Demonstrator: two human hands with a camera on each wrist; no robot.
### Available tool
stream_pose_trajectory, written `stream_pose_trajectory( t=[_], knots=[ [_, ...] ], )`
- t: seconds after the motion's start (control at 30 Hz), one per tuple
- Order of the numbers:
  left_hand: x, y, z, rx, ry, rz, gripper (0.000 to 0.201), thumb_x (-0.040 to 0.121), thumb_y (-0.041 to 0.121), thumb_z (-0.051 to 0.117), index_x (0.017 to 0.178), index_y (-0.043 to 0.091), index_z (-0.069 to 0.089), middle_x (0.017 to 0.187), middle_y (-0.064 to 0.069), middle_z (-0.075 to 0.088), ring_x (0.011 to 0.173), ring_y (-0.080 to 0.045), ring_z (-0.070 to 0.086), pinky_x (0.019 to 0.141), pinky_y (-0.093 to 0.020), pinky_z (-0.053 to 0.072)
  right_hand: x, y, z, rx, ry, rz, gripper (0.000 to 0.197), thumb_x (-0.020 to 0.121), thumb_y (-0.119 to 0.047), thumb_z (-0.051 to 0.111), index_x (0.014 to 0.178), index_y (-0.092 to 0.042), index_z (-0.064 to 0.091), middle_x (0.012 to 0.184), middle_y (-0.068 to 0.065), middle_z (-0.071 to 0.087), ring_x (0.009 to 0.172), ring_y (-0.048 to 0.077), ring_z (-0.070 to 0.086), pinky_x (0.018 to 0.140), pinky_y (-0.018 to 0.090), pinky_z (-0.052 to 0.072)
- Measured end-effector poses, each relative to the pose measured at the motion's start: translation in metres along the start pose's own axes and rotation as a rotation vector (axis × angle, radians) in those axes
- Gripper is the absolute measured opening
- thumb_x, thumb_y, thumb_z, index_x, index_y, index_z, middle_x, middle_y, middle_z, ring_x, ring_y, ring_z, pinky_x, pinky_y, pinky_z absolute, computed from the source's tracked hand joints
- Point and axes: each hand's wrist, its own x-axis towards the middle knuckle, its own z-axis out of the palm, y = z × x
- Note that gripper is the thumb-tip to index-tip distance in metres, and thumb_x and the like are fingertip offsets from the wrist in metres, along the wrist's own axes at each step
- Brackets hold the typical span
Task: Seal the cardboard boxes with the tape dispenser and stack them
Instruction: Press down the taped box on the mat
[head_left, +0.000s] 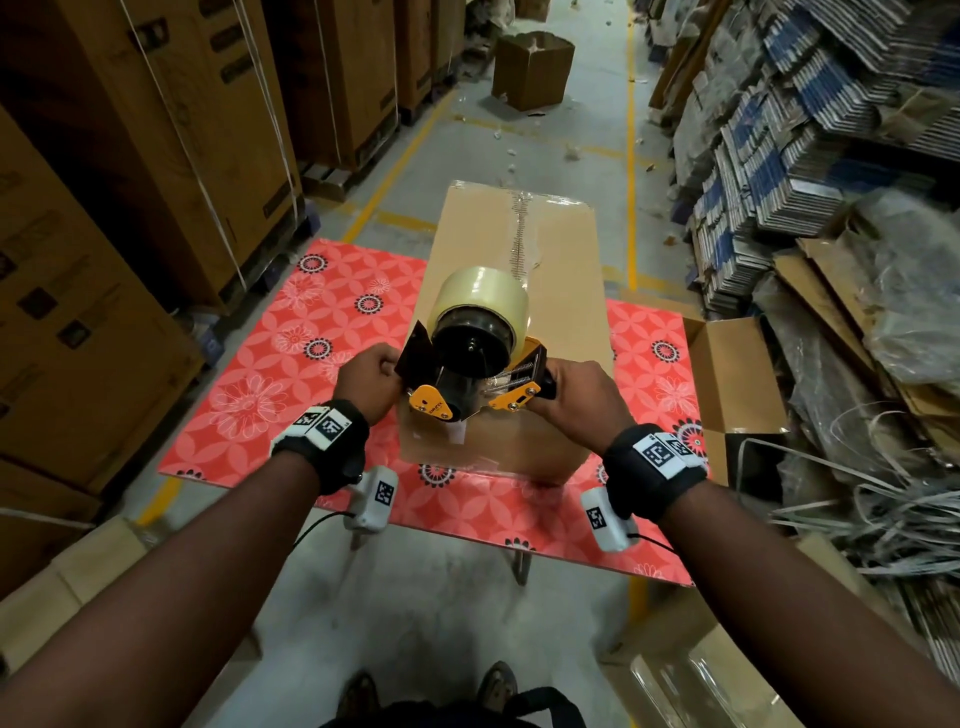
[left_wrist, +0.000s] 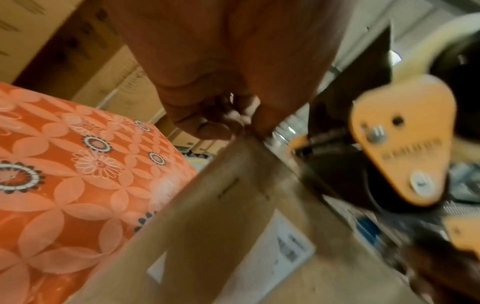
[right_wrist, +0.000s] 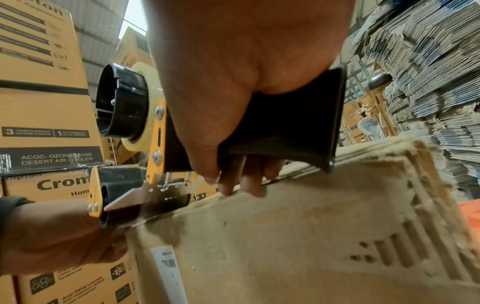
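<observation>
A brown cardboard box (head_left: 519, 249) lies lengthwise on the red flowered table (head_left: 270, 374), with clear tape along its top seam. Over its near end is an orange and black tape dispenser (head_left: 478, 358) carrying a clear tape roll (head_left: 480, 296). My right hand (head_left: 582, 395) grips the dispenser's black handle (right_wrist: 291, 131). My left hand (head_left: 366, 376) is beside the dispenser's front roller, its fingers (left_wrist: 233, 115) curled and pinched at the box's near top edge (left_wrist: 233, 226), apparently on the tape end. The dispenser's roller (right_wrist: 114, 209) sits at that box edge.
An open empty box (head_left: 737, 374) stands at the table's right edge. Tall printed cartons (head_left: 130, 156) line the left side, and stacks of flattened cartons (head_left: 805, 130) fill the right. Loose strapping bands (head_left: 857, 519) trail at the right. Another box (head_left: 532, 70) sits on the aisle floor ahead.
</observation>
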Motion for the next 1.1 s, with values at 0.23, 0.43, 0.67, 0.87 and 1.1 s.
stream_pose_trajectory(
  t=[0.23, 0.43, 0.67, 0.87, 1.1],
  knots=[
    [-0.003, 0.002, 0.002, 0.032, 0.023, -0.014, 0.018, 0.086, 0.004, 0.053, 0.086, 0.021, 0.059, 0.08, 0.0, 0.06, 0.076, -0.02, 0.053, 0.056, -0.026, 0.033, -0.001, 0.004, -0.006, -0.02, -0.031, -0.035, 0.027, 0.08, -0.044, 0.071, 0.081, -0.02, 0.06, 0.059, -0.004, 0.054, 0.057, 0.02, 0.053, 0.051, 0.035, 0.037],
    [-0.007, 0.004, 0.005, -0.031, 0.056, -0.035, 0.007, 0.089, 0.014, 0.062, 0.088, 0.021, 0.064, 0.078, 0.006, 0.06, 0.078, -0.015, 0.055, 0.069, -0.024, 0.036, -0.015, 0.031, -0.024, -0.102, 0.0, -0.045, 0.026, 0.08, -0.041, 0.073, 0.076, -0.031, 0.05, 0.055, -0.008, 0.048, 0.055, 0.018, 0.05, 0.051, 0.03, 0.028],
    [-0.008, 0.012, 0.009, 0.143, 0.118, 0.05, 0.011, 0.086, 0.011, 0.063, 0.081, 0.02, 0.066, 0.089, -0.002, 0.064, 0.083, -0.018, 0.056, 0.07, -0.025, 0.035, -0.025, 0.058, -0.034, -0.044, -0.021, -0.029, 0.017, 0.08, -0.033, 0.075, 0.081, -0.029, 0.058, 0.068, -0.004, 0.064, 0.062, 0.017, 0.059, 0.051, 0.03, 0.038],
    [-0.02, 0.04, 0.036, 0.455, 0.075, 0.205, 0.018, 0.085, 0.01, 0.056, 0.083, 0.024, 0.067, 0.08, 0.002, 0.045, 0.082, -0.028, 0.052, 0.068, -0.035, 0.041, -0.028, 0.052, -0.037, -0.088, -0.031, -0.052, 0.025, 0.081, -0.028, 0.073, 0.08, -0.034, 0.048, 0.069, -0.004, 0.059, 0.065, 0.021, 0.056, 0.05, 0.027, 0.029],
    [-0.018, 0.033, 0.046, 0.378, 0.075, 0.157, 0.019, 0.087, 0.008, 0.053, 0.089, 0.018, 0.069, 0.081, 0.001, 0.043, 0.087, -0.036, 0.056, 0.069, -0.037, 0.039, -0.028, 0.058, -0.036, -0.091, -0.029, -0.092, 0.017, 0.083, -0.037, 0.069, 0.088, -0.024, 0.059, 0.07, -0.004, 0.062, 0.065, 0.021, 0.057, 0.053, 0.027, 0.03]
  ],
)
